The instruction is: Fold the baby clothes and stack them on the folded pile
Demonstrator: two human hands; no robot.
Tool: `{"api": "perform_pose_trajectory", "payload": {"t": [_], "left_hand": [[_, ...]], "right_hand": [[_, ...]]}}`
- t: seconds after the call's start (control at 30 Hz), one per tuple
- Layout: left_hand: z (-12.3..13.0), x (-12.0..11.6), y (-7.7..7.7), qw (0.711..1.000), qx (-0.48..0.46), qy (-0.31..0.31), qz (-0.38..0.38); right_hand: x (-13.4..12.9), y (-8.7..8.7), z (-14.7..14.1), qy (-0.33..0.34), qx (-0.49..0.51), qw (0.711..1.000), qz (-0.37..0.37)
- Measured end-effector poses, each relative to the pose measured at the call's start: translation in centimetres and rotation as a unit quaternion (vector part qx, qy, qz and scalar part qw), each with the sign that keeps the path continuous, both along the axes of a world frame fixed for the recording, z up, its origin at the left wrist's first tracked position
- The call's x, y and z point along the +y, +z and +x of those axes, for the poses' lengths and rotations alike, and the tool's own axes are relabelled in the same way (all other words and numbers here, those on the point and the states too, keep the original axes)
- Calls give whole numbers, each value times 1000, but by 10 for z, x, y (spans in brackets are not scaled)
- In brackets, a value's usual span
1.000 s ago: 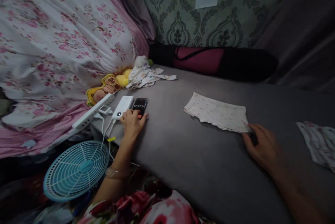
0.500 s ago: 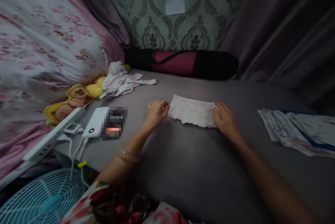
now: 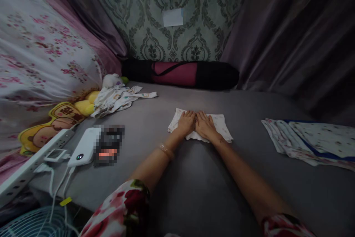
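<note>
Two flat hands on a folded cloth

In the head view, the left hand and the right hand lie side by side, palms down, on a pale, faintly patterned folded cloth. Both are open, fingers extended and pointing away from the person, gripping nothing; the two hands meet or nearly meet at the middle of the cloth. The cloth lies flat on a grey surface, its left and right ends showing beyond the hands. A clear bracelet circles the left wrist, and both sleeves are floral.

Well to the right of the cloth is a stack of folded fabrics, with a blue edge among its layers. To the left, a white power bank touches a dark pixelated object; beside them runs a white power strip. Farther back, a crumpled printed garment lies against a white plush toy. A black and maroon bag stretches along the patterned wall. Part of a blue fan shows at the lower left.
</note>
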State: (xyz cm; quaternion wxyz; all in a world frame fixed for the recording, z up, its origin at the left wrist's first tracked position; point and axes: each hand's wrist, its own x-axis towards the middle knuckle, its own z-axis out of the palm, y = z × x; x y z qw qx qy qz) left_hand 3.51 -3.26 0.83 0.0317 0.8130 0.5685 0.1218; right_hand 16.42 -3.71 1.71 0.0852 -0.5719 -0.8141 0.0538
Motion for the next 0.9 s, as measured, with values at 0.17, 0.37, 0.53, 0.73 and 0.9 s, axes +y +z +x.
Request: {"api": "perform_pose_trajectory", "payload": {"t": [0.17,0.37,0.53,0.73,0.9], "left_hand": [[-5,-4,-2,1000,26,7,-1],[-5,-6,-1,999,29,22,-18],[-6,-4,4,999,25,20,-42],[3,-20,10,998,18,57,-17],[7,-24,0,998,19,61,-16]], "right_hand": [[-3,-5,-1,-5,0,1000,6],[-5,-5,-2,-9,-7,1000,1],[-4,2,-1,-6,-2,1000,-29],[-14,2,2,-19,11,1000,-1],[-20,-6,2,-25,-2,1000,1]]}}
